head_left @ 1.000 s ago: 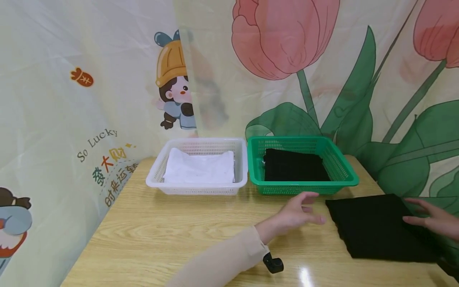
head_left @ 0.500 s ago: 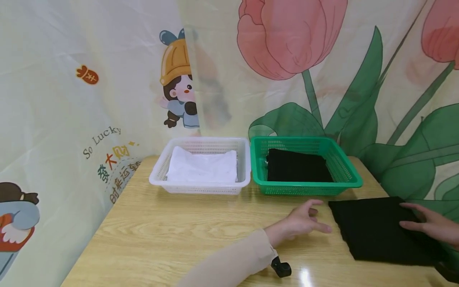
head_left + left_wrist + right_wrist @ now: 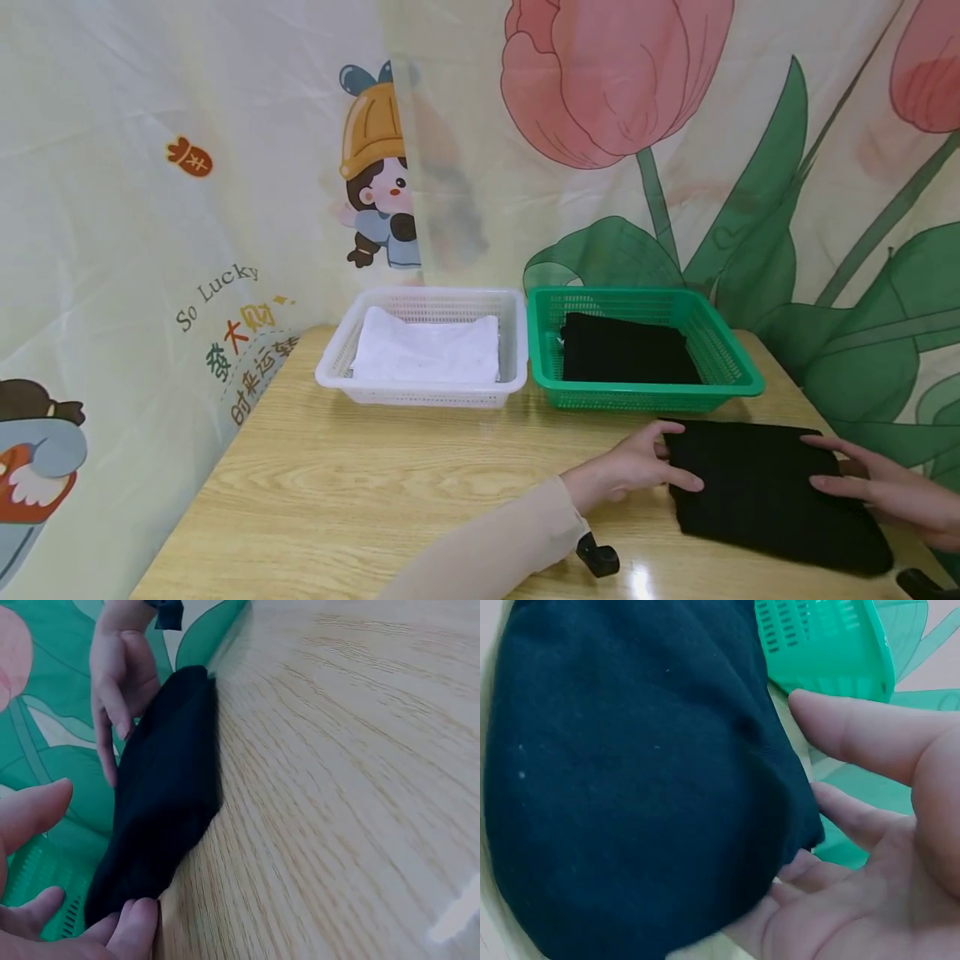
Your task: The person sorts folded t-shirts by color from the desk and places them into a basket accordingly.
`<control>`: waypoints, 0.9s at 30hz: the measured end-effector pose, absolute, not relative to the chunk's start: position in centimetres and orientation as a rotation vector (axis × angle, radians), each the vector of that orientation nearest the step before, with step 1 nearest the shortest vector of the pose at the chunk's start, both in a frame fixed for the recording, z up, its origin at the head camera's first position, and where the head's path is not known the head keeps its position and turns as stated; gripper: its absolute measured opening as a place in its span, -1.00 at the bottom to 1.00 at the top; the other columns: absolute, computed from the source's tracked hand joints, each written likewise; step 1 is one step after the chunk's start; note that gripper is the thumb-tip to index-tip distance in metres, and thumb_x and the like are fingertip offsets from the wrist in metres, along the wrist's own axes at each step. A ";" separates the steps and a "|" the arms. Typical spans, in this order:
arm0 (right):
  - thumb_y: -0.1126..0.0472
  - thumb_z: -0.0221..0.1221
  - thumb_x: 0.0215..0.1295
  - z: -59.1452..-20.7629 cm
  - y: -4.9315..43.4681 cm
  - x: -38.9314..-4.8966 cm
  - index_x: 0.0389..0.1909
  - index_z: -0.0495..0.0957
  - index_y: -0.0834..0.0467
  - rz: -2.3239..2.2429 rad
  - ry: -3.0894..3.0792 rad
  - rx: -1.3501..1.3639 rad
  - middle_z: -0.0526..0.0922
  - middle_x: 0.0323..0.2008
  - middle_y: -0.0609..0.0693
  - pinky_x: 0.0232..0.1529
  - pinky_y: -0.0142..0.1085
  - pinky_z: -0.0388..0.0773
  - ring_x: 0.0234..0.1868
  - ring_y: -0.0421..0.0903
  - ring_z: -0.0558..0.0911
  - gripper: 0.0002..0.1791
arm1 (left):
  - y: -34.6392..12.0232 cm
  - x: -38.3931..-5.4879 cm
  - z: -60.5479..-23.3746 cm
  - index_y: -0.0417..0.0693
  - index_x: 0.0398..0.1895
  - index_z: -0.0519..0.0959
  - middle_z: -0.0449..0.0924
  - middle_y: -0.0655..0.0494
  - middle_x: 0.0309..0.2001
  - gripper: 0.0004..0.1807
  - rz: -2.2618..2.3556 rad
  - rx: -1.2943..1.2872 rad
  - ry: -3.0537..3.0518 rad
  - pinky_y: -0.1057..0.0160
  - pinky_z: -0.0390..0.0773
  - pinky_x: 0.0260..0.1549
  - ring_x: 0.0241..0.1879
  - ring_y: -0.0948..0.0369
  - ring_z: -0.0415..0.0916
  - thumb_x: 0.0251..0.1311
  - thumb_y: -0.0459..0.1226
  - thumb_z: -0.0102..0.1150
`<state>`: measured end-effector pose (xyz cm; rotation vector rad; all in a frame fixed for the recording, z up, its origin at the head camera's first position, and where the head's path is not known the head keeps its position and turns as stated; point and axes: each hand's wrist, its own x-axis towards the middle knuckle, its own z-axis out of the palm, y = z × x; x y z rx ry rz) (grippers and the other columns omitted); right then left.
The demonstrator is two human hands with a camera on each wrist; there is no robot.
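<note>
A folded black cloth (image 3: pixel 765 492) lies at the right of the wooden table, askew to its edges. Around its left edge is my left hand (image 3: pixel 637 462), thumb lying over the cloth in the head view and fingertips right at its end in the left wrist view. My right hand (image 3: pixel 885 487) holds the right part, with the digits spread over the top. In the right wrist view, lower fingers (image 3: pixel 810 874) of that hand tuck in beneath the cloth's edge and are partly hidden by it.
A green basket (image 3: pixel 645 397) with a folded black cloth inside stands behind. Left of it, a white basket (image 3: pixel 420 394) holds folded white cloth (image 3: pixel 427 350). A printed curtain (image 3: pixel 465 150) hangs along the back of the table (image 3: pixel 360 483).
The black cloth has slid left and turned slightly, along with my right hand. My left hand has gone from beside the cloth to its left edge.
</note>
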<state>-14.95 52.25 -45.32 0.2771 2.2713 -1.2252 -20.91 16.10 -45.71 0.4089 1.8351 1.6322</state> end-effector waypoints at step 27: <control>0.09 0.17 0.62 -48.0 48.4 -14.0 0.75 -0.16 -0.01 -1.381 2.400 0.104 -0.63 0.55 0.59 0.21 0.67 -0.07 0.41 0.80 -0.52 -0.09 | 15.3 -20.7 -46.5 0.30 0.17 0.63 0.48 0.16 -0.07 -0.28 1.741 0.332 1.938 0.25 0.58 -0.20 -0.16 0.22 0.45 0.04 -0.59 0.54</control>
